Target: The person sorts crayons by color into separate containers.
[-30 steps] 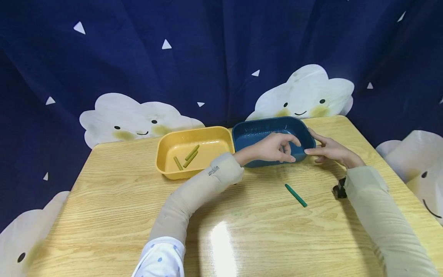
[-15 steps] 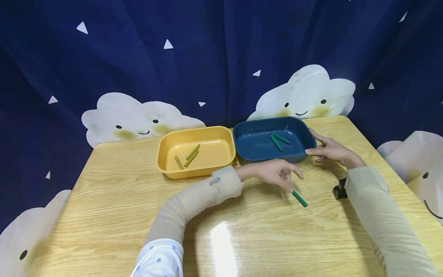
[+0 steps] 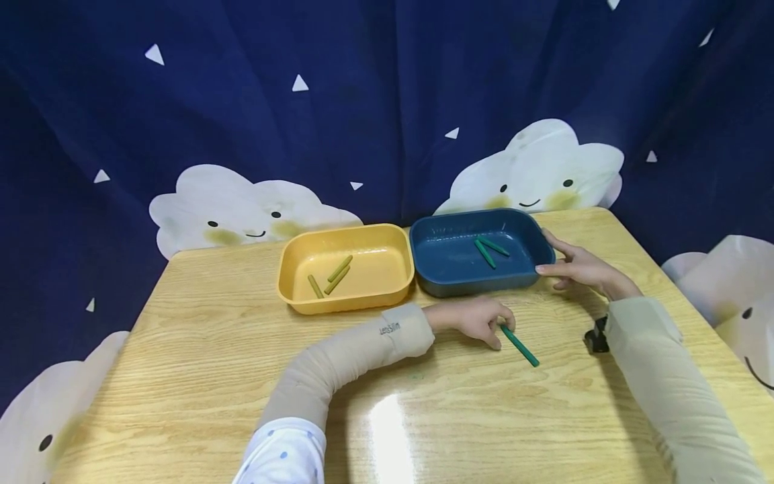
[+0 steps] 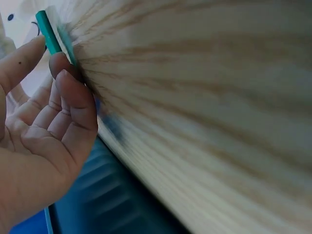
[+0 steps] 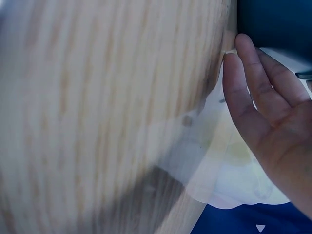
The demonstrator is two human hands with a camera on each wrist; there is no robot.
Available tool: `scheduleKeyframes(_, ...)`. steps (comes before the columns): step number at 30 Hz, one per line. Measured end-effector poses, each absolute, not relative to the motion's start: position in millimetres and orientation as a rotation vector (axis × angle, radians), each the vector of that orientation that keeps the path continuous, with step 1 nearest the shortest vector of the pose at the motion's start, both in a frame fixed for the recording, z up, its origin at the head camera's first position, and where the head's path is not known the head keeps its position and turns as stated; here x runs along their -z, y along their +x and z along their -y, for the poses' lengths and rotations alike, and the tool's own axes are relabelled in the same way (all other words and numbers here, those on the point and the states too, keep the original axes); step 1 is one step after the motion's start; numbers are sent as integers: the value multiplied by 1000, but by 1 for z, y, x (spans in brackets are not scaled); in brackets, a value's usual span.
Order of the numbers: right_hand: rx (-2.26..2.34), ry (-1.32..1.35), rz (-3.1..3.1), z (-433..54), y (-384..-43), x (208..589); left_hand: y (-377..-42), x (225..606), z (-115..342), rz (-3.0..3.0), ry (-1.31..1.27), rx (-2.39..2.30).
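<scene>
My left hand (image 3: 474,318) pinches the upper end of a green crayon (image 3: 521,347) lying slanted at the table's middle right. In the left wrist view the crayon (image 4: 48,32) pokes out between thumb and fingers, close to the wood. Two more green crayons (image 3: 486,254) lie inside the dark blue bin (image 3: 459,289). At that bin's right end, my right hand (image 3: 583,270) touches the rim and front corner with extended fingers and thumb. The right wrist view shows its fingers (image 5: 258,80) gently bent beside the blue wall.
A yellow bin (image 3: 338,306) holding three olive-yellow crayons (image 3: 338,269) stands left of the blue one, nearly against it. Below the right wrist hangs a small black object (image 3: 597,338). Behind the wooden table (image 3: 199,376) is a dark blue curtain (image 3: 363,87) with clouds.
My left hand has moved from over the blue bin down toward the table and taken hold of the green crayon's end. Two green crayons in the bin have come into sight. The right hand stays put.
</scene>
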State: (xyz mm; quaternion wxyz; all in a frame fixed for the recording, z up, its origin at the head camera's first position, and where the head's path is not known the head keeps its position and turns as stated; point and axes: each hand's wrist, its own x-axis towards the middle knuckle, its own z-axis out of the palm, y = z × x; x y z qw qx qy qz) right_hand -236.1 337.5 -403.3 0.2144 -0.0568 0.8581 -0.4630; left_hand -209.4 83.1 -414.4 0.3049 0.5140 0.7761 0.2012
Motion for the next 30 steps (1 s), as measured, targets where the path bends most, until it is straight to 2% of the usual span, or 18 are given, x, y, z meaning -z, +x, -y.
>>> scheduleKeyframes(18, 1294, -159, -2381, -337, -235, 402, -204, 410, -88, -2106, 1403, -408)
scheduleKeyframes(30, 1293, -177, -2398, -337, -231, 404, -200, 404, -86, -2085, 1423, -597)
